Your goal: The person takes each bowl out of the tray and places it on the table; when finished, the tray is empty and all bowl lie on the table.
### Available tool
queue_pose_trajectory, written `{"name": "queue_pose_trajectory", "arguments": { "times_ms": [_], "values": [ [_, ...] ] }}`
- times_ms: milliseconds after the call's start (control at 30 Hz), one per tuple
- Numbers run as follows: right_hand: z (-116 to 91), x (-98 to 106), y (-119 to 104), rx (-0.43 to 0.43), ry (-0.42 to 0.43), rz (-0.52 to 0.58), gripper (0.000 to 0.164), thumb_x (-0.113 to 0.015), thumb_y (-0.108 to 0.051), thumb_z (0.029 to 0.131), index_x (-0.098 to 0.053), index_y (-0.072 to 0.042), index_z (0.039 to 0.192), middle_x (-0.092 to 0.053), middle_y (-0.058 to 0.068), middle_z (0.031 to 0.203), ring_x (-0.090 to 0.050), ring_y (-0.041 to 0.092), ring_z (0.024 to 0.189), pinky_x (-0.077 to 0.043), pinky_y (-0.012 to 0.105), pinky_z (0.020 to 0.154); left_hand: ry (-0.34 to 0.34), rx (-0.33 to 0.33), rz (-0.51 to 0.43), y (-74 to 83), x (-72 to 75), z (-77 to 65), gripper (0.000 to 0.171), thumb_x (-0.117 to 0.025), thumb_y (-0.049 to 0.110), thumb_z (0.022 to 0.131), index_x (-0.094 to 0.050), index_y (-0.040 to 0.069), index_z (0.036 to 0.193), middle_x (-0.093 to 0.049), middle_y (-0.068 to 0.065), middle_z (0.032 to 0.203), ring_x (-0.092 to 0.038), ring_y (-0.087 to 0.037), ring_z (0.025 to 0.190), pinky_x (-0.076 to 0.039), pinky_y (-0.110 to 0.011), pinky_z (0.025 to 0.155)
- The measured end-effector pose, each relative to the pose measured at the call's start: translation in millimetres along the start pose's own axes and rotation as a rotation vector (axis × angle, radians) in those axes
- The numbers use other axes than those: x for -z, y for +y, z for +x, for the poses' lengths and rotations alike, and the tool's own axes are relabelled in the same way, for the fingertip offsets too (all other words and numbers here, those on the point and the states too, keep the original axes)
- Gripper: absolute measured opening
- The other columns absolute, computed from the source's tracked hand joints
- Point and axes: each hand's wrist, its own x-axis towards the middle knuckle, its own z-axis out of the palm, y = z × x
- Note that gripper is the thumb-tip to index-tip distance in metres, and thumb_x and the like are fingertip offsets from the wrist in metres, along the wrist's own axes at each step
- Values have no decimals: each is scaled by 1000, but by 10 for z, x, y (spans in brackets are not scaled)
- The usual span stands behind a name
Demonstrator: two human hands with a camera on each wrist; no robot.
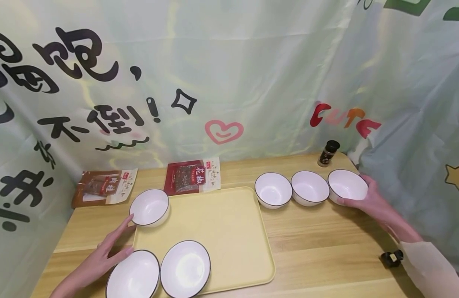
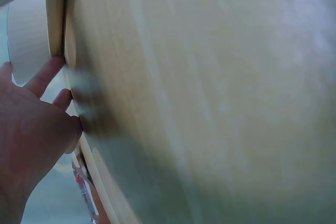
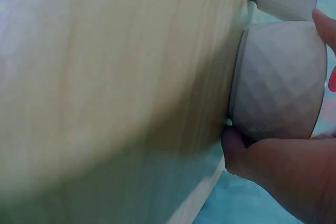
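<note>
At the far right of a row of three white bowls, my right hand [image 1: 374, 200] grips the end bowl [image 1: 347, 185], thumb on the near side and fingers round the far side. The right wrist view shows that bowl's faceted outer wall [image 3: 281, 80]. My left hand [image 1: 99, 260] has its fingers extended, fingertips at the side of a white bowl [image 1: 150, 207] on the tray's back left corner. Its thumb overlaps the rim of a near bowl [image 1: 133, 275] in the head view. Another white bowl [image 1: 185, 269] sits beside that one on the beige tray [image 1: 233, 231].
Two more bowls, a middle one [image 1: 310, 187] and a left one [image 1: 273, 189], complete the right row. Behind the tray lie a brown spice packet [image 1: 102, 188] and a red one [image 1: 192, 176]. A black-capped spice jar [image 1: 328, 153] stands at the back right, before a printed curtain [image 1: 251, 82].
</note>
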Motion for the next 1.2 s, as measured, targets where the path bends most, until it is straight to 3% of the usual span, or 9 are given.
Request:
{"name": "queue_pose_trajectory", "arguments": {
  "times_ms": [167, 267, 333, 433, 500, 633, 833, 1133, 1200],
  "values": [
    [-16, 14, -30, -40, -14, 82, 118, -74, -34, 104, 17, 5, 167, 6, 44, 168, -12, 59, 148, -14, 66, 124, 5, -11, -11, -6, 4, -1, 87, -64, 30, 111, -8, 41, 176, -34, -29, 171, -10, -62, 157, -14, -96, 102],
    [-31, 16, -67, -63, 7, 133, 112, -67, -39, 108, 19, 4, 167, 9, 42, 170, -7, 56, 151, -8, 50, 129, 8, -20, -15, -6, 5, 2, 87, -64, 30, 111, -9, 41, 176, -35, -29, 170, -9, -62, 157, -14, -96, 102],
    [-46, 7, -111, -59, 37, 156, 107, -63, -39, 110, 15, 5, 168, 4, 42, 171, -7, 54, 152, -11, 34, 127, 8, -22, -14, -7, 5, 3, 87, -65, 30, 111, -9, 41, 176, -34, -28, 171, -9, -62, 157, -14, -95, 102],
    [-74, -22, -210, -50, 85, 173, 103, -60, -41, 111, 12, 7, 168, 3, 41, 172, -5, 51, 157, -10, 27, 126, 7, -19, -8, -8, 6, 4, 87, -65, 31, 111, -8, 42, 176, -31, -28, 173, -9, -62, 158, -14, -95, 103],
    [-96, -49, -287, -41, 114, 188, 103, -60, -41, 111, 11, 7, 168, 4, 39, 173, -2, 49, 160, -7, 32, 129, 4, -16, -5, -10, 7, 5, 87, -65, 31, 111, -8, 43, 176, -29, -28, 174, -8, -62, 158, -14, -95, 103],
    [-142, -112, -432, -33, 171, 211, 108, -65, -44, 109, 11, 0, 171, 11, 29, 178, 8, 44, 163, 3, 54, 131, 1, -25, -15, -14, 11, 4, 87, -65, 30, 111, -8, 42, 176, -31, -28, 173, -8, -62, 158, -13, -95, 103],
    [-187, -185, -648, -2, 248, 233, 103, -70, -42, 107, 0, -9, 174, 5, 18, 181, 4, 33, 166, -1, 48, 133, -14, 10, -13, 7, 8, 9, 87, -64, 34, 112, -5, 43, 176, -28, -28, 174, -6, -61, 158, -12, -95, 104],
    [-196, -386, -1036, 99, 172, 262, 94, -68, -32, 110, -5, -4, 173, -6, 23, 179, -3, 35, 166, -11, 33, 130, -9, 11, 3, 5, 14, 12, 87, -63, 36, 112, -5, 42, 176, -26, -28, 175, -8, -61, 158, -14, -95, 104],
    [-194, -451, -1104, 116, 156, 269, 92, -68, -30, 110, -6, -3, 172, -9, 24, 178, -5, 36, 166, -17, 22, 125, -2, -3, 6, 3, 10, 14, 87, -64, 35, 112, -6, 42, 176, -26, -27, 175, -9, -61, 158, -15, -95, 104]
  ]
}}
